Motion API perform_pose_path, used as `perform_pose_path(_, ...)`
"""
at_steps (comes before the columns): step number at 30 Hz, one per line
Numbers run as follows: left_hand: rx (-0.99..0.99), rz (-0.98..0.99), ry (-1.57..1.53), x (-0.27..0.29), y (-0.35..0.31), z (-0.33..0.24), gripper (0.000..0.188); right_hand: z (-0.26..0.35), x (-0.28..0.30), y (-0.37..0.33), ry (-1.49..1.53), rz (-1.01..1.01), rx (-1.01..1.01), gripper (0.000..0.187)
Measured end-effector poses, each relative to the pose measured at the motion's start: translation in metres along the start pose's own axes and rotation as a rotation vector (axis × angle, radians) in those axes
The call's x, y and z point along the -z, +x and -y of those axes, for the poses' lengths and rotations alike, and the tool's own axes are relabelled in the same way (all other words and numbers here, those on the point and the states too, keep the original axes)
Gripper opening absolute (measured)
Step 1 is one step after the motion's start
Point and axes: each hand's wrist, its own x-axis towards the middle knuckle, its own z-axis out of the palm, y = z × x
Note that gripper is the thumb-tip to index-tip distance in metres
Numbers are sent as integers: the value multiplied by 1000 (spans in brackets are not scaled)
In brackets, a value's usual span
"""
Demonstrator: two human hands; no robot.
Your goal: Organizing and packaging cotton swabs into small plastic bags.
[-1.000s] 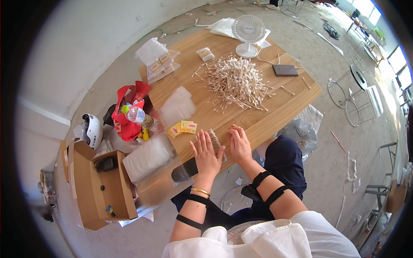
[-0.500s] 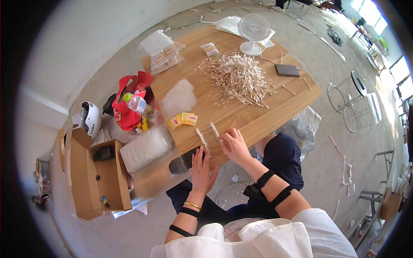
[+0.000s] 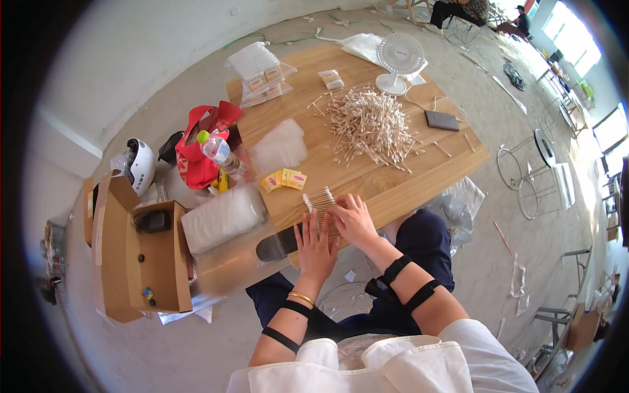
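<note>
A flat row of cotton swabs (image 3: 319, 197) lies side by side at the near edge of the wooden table. Over its lower left part rests my left hand (image 3: 316, 252), fingers stretched out and slightly spread, touching the sticks. Along the row's right side, my right hand (image 3: 354, 221) has its fingers bent and drawn together on the swabs; its fingertips are partly hidden. Just beyond are several small yellow printed cards (image 3: 284, 179). A big loose heap of cotton swabs (image 3: 370, 124) covers the table farther back.
A white fan (image 3: 400, 56) and a dark power bank (image 3: 441, 120) stand near the heap. Clear plastic sleeves (image 3: 278, 145), filled packs (image 3: 262, 82) and a small packet (image 3: 331, 80) lie leftward. Beside the table are a bottle (image 3: 219, 152), red bag (image 3: 193, 164), stacked bags (image 3: 223, 219) and open carton (image 3: 147, 262).
My left hand has slid up and right, so its fingers now lie over the swab row. My right hand stays at the row's right side. The whole view has shifted slightly.
</note>
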Motion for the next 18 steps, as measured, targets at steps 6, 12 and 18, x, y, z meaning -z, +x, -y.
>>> perform_pose_path(6,-12,29,93,-3,-1,-3,72,-4,0,3,13,-14,10,20)
perform_pose_path(12,-19,50,115,-2,-1,-4,74,-6,2,22,54,-3,-34,10)
perform_pose_path(18,-15,47,132,-4,0,-3,74,-13,-4,39,34,23,-7,10)
